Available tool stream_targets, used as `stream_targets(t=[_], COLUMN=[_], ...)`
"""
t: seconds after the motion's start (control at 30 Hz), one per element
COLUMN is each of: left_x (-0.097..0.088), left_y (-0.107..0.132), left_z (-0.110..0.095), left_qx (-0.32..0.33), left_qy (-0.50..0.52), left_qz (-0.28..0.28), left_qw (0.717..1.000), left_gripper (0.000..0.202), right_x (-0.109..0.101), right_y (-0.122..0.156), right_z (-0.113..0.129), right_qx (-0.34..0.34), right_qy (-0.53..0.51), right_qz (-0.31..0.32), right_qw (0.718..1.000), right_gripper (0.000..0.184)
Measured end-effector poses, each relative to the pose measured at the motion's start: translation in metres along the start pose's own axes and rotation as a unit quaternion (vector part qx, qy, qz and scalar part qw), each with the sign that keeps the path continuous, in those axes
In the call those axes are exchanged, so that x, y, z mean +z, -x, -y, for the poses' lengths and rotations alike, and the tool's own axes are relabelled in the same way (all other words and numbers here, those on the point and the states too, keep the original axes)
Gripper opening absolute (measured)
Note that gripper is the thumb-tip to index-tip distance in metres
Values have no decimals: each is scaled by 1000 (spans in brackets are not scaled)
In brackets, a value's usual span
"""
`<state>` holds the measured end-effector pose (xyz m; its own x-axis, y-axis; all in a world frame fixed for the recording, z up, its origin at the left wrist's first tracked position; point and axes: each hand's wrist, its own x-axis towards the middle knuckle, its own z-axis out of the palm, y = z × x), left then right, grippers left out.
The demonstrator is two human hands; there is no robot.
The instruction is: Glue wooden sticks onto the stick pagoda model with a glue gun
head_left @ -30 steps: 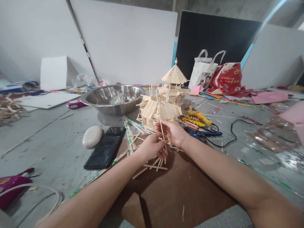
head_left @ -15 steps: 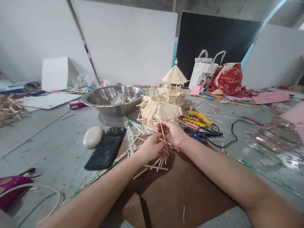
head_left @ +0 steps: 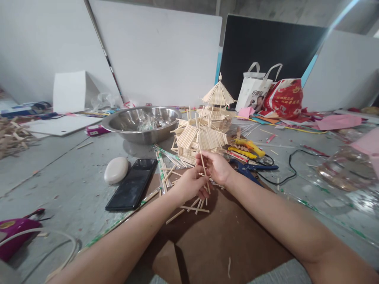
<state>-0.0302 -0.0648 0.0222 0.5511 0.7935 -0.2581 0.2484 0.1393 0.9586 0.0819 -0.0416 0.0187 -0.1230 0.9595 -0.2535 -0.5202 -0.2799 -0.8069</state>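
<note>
Wood, it seems, makes up the thin stick (head_left: 203,163), so it should be light and stiff, dry and not very slippery, but easy to snap if bent. It slants over the far part of the brown sheet (head_left: 237,228), with its top by the front edge of the little stick house (head_left: 185,139); I can't tell if they touch. The left hand (head_left: 194,184) holds its low end in bent fingers. The right hand (head_left: 217,167) curls behind the high part, but I can't tell if it pinches. A soft pinch near the middle would be best, and the house looks easy to break, so it should be held low down. Loose sticks (head_left: 194,210) lie on the sheet, under and in front of the left hand. The sheet looks flat and lies on a grey, messy floor (head_left: 74,169). Past its left edge are a black phone (head_left: 132,184) and a smooth white thing (head_left: 116,170). Blue pliers (head_left: 247,169) are near its far right corner. Farther back are a shiny metal bowl (head_left: 142,137), a taller stick tower (head_left: 218,95), and big white (head_left: 156,51) and black boards (head_left: 266,51).
</note>
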Motion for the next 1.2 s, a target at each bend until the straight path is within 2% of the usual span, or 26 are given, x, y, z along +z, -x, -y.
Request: stream_targets(t=[0.37,1.2], left_x=[1,0], left_y=[2,0], left_z=[-3,-1], left_qx=[3,-1], left_qy=[32,28], left_qz=[-1,13], left_qw=[999,1000], left_gripper=[6,2], right_x=[0,-2], right_y=[-2,-1], right_z=[2,0], right_qx=[-10,-1], right_qy=[-1,-15], right_qz=[-4,-12], right_qw=[1000,1000], right_gripper=[21,24])
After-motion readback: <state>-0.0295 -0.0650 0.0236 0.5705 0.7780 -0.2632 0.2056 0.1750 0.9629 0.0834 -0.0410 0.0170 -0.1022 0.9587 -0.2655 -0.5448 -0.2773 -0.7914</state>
